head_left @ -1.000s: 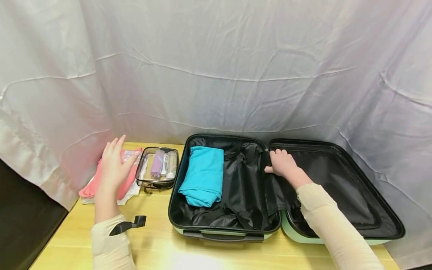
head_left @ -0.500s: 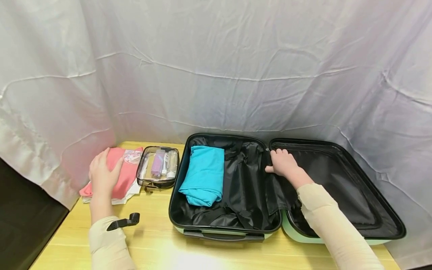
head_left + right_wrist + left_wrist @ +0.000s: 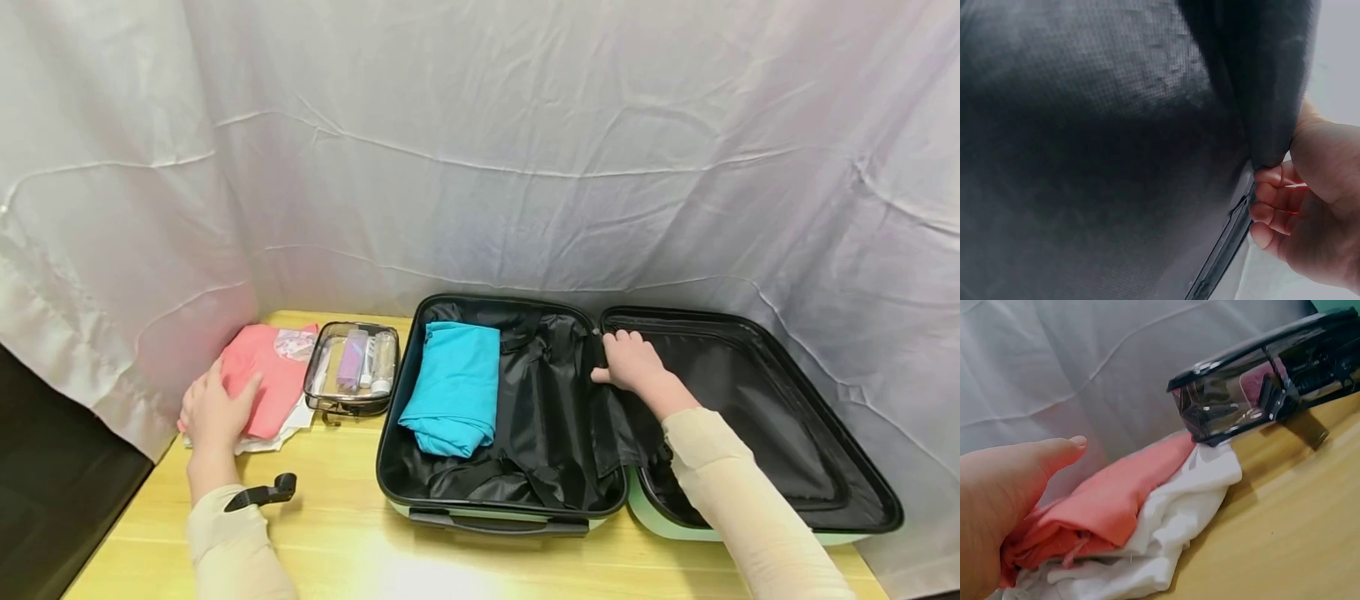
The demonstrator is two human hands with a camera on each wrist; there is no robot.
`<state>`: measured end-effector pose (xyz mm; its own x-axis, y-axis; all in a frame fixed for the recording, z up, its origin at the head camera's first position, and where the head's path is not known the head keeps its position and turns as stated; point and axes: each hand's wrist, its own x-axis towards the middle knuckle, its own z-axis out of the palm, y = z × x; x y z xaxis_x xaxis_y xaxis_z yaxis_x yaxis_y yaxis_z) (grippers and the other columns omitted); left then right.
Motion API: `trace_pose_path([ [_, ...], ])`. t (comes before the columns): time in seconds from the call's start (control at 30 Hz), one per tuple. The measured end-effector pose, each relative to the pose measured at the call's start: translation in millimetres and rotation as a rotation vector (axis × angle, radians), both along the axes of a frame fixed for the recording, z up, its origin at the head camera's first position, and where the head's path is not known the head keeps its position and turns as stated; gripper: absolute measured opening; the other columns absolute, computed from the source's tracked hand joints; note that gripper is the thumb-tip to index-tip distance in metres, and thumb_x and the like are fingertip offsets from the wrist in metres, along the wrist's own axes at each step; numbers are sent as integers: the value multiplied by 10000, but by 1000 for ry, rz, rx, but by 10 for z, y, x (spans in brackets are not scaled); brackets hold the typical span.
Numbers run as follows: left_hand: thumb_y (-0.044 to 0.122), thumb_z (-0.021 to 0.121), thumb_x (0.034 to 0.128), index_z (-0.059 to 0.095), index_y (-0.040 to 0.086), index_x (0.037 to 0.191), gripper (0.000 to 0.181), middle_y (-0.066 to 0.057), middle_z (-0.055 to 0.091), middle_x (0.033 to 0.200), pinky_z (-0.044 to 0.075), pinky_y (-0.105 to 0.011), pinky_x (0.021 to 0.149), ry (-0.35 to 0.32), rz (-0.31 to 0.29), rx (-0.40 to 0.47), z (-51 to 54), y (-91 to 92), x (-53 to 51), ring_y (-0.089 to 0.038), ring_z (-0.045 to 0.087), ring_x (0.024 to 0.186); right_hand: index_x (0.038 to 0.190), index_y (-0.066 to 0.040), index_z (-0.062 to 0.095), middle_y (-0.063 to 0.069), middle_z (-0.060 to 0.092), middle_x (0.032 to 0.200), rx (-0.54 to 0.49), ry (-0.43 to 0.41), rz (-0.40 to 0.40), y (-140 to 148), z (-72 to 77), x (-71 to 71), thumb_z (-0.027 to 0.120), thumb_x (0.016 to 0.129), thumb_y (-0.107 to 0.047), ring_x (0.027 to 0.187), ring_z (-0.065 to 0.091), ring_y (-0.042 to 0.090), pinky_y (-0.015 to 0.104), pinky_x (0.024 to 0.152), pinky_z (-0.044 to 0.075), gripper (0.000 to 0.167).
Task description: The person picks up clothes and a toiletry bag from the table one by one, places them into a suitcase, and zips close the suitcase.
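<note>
The pouch (image 3: pixel 348 407) stands ahead-right of the left hand (image 3: pixel 213 414); right of its wrist, bare table (image 3: pixel 337 492) runs to the suitcase (image 3: pixel 540 408); straight ahead, curtain (image 3: pixel 450 208) bars passage.

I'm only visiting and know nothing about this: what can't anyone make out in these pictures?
- Head view: the print on the pink cloth, too small to make out.
- Head view: most of the white cloth, under the pink one.
- Head view: whatever lies beneath the blue cloth, which covers it.
- Left wrist view: part of the left hand, cut off by the left edge.
- Right wrist view: whatever is behind the black fabric.
</note>
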<state>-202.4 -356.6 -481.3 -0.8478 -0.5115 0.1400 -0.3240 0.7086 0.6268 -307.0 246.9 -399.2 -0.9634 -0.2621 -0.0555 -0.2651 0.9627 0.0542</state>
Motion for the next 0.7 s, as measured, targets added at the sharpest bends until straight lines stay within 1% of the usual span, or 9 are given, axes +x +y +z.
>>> trace_pose_path([
  [0.13, 645, 501, 895, 157, 158, 1572, 901, -261, 270, 1563, 216, -718, 1011, -53, 5, -3, -55, -45, -20, -565, 243, 1350, 1317, 113, 470, 350, 490, 1274, 3, -4, 1, -5, -2, -8, 667, 901, -398, 1154, 471, 520, 610, 929, 438, 688],
  [0.27, 688, 539, 851, 127, 130, 1573, 1001, -295, 273, 1547, 219, -710, 981, -112, -12, -15, -99, -69, -35, -603, 261, 1287, 1323, 112, 466, 352, 484, 1288, -1, -3, -2, -5, -3, -2, 665, 903, -392, 1165, 466, 522, 614, 936, 434, 686],
  [0.33, 687, 553, 843, 127, 120, 1572, 1017, -322, 275, 1531, 216, -704, 966, -140, -17, -13, -108, -77, -34, -614, 262, 1259, 1321, 112, 469, 351, 485, 1289, -8, 1, 0, -7, -4, 0, 666, 902, -391, 1164, 467, 521, 615, 936, 434, 683],
  [0.4, 667, 558, 850, 149, 113, 1567, 994, -348, 285, 1510, 217, -701, 956, -163, -18, -17, -108, -81, -33, -620, 268, 1237, 1315, 113, 473, 351, 489, 1280, -11, 6, 5, -13, -10, -2, 664, 902, -389, 1154, 470, 520, 613, 928, 437, 677],
  [0.53, 616, 565, 867, 199, 139, 1559, 917, -364, 305, 1488, 224, -701, 938, -188, -14, -22, -93, -74, -41, -627, 290, 1203, 1306, 112, 481, 345, 498, 1267, -18, 6, 7, -14, -8, 2, 667, 899, -391, 1139, 476, 515, 611, 921, 439, 673],
  [0.7, 538, 603, 878, 230, 169, 1553, 855, -357, 333, 1475, 251, -703, 901, -190, -19, -43, -80, -78, -68, -646, 340, 1151, 1313, 111, 477, 346, 495, 1273, -16, 10, 3, -5, -12, 3, 671, 898, -388, 1144, 474, 516, 614, 924, 437, 677],
])
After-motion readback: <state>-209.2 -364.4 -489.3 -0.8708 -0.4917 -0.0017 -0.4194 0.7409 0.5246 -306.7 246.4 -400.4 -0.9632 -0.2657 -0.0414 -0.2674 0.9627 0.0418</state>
